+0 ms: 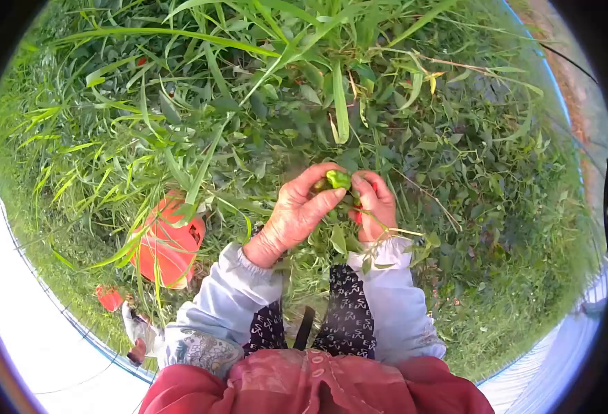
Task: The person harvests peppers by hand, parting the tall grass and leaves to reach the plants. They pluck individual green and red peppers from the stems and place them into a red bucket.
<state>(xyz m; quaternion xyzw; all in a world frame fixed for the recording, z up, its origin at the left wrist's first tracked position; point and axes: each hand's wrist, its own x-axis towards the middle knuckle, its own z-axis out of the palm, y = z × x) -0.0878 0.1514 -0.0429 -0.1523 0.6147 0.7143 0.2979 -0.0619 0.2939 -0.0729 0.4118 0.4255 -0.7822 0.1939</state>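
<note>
Fingers of left hand (297,214) and right hand (375,205) grip green pepper (337,179); orange bucket (168,241) left, contents unclear.

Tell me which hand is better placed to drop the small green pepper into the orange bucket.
Probably the left hand: its fingers touch the small green pepper, and the orange bucket lies on that side.

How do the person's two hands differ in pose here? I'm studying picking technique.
The left hand shows its back to the camera, thumb and fingers curled around a green pepper; the right hand is more closed, with something red showing between its fingers. The left hand looks larger and more fully in view; the right hand is partly hidden by leaves. Both meet at the same plant and wear pale sleeves.
</note>
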